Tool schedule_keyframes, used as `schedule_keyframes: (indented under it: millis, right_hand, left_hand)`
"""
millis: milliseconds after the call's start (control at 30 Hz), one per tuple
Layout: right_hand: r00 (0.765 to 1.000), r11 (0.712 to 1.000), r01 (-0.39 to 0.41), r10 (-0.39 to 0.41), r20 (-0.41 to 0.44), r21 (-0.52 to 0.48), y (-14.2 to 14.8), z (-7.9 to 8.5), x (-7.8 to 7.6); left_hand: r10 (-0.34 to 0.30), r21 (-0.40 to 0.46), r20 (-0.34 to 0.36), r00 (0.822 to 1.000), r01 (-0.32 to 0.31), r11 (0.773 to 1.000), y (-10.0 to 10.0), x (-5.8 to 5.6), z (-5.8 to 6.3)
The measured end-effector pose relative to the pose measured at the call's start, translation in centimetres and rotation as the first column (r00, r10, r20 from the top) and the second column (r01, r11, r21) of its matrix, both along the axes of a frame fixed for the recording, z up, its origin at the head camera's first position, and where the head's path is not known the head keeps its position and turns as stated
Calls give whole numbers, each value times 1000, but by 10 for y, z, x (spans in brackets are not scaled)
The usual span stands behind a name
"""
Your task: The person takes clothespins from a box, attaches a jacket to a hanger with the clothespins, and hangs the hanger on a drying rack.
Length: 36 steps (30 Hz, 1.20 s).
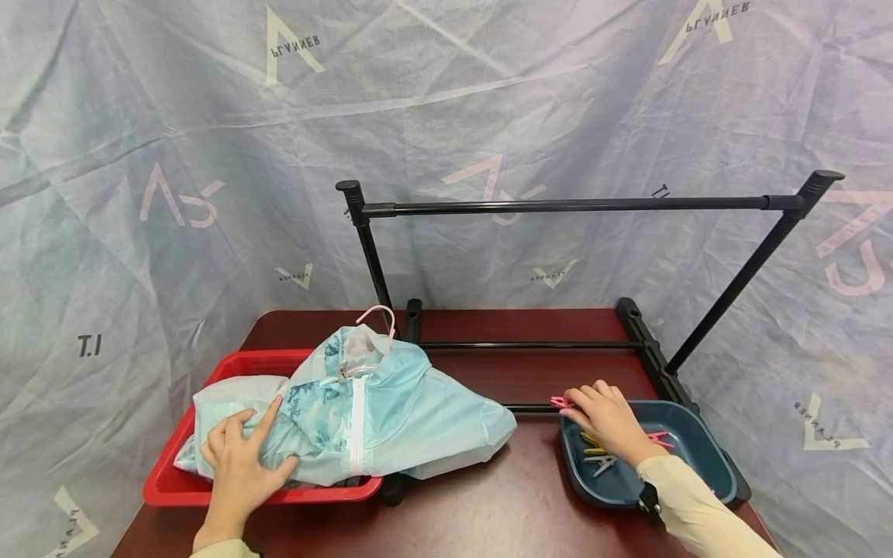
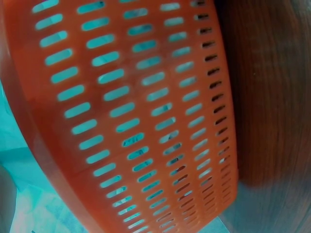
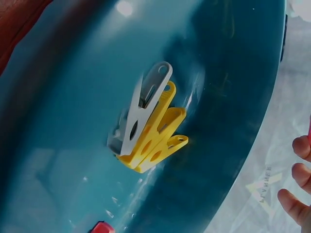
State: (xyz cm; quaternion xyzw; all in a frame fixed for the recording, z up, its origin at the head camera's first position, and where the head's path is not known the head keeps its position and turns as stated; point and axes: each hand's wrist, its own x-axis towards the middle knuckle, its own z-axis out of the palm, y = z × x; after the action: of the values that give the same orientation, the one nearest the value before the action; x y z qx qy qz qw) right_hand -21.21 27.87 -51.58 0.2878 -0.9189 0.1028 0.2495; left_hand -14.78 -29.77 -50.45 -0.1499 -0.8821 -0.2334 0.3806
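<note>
My left fingers [image 1: 268, 419], spread, rested on pale-blue zippered fabric jacket [image 1: 398, 418], likely to steady it because it overhung left-side red rectangular plastic basket [image 1: 163, 474]. Right fingers [image 1: 590, 400], barely parted, pinched pink plastic clothespin [image 1: 560, 402] at right-side blue oblong plastic basin [image 1: 700, 443].

Creased grey printed cloth [image 1: 446, 101] hangs behind a glossy reddish-brown table [image 1: 481, 504].

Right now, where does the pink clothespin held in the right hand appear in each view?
Head: right of centre, the pink clothespin in the right hand, near the blue tub.
Left wrist: not in it.
Right wrist: only a sliver of it at the right edge, about mid-height, beside the fingers.
Shared landmark: the blue tub, in the head and right wrist views.
</note>
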Motion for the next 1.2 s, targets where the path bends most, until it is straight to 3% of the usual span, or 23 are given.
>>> schedule_keyframes:
  millis: [667,1200]
  right_hand:
    - [1000,1000,-20,20,-3,-22,-9,-4,-2]
    - [999,999,-36,36,-17,-14,-14,4,-3]
  left_hand:
    - [3,4,2,1000,-3,1000,0,-1,-2]
    - [-1,15,3,1000,1,1000,0,-1,-1]
